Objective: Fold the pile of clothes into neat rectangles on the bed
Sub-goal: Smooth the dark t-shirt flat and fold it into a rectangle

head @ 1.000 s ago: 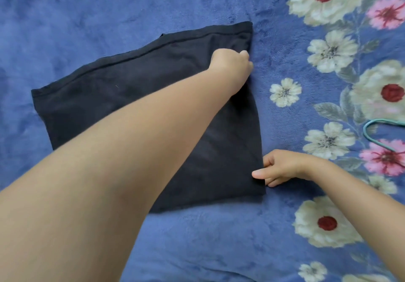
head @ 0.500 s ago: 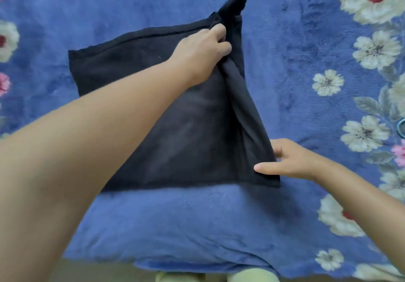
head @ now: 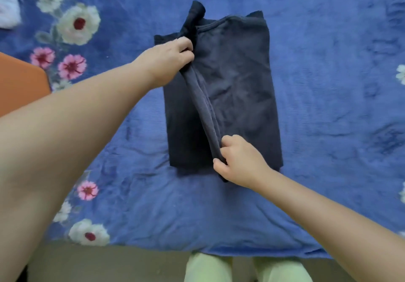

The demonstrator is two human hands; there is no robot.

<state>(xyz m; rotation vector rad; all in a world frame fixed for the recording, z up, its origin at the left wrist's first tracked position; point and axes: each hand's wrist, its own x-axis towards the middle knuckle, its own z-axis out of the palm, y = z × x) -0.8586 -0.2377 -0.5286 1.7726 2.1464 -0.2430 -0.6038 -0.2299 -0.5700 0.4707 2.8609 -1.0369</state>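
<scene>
Bed: covered by a blue plush blanket [head: 328, 128] printed with white and pink flowers along its left and right sides; its near edge runs across the bottom of the view.
Garment: a dark navy, soft knit piece of clothing [head: 236, 89] lies on the blanket near the middle of the bed, roughly rectangular, long axis running away from the person. A raised fold ridge runs diagonally from upper left to lower centre. One bunched end stands up at the far left corner.
Left hand [head: 166, 60]: grip closed on the far end of the ridge, fingers curled round the fabric.
Right hand [head: 238, 161]: grip pinching the near end of the same ridge, at the near edge of the garment.
Orange panel [head: 19, 84]: flat, at the left frame edge; what it is cannot be told.
White cloth [head: 7, 8]: at the top left corner, well apart from the garment.
</scene>
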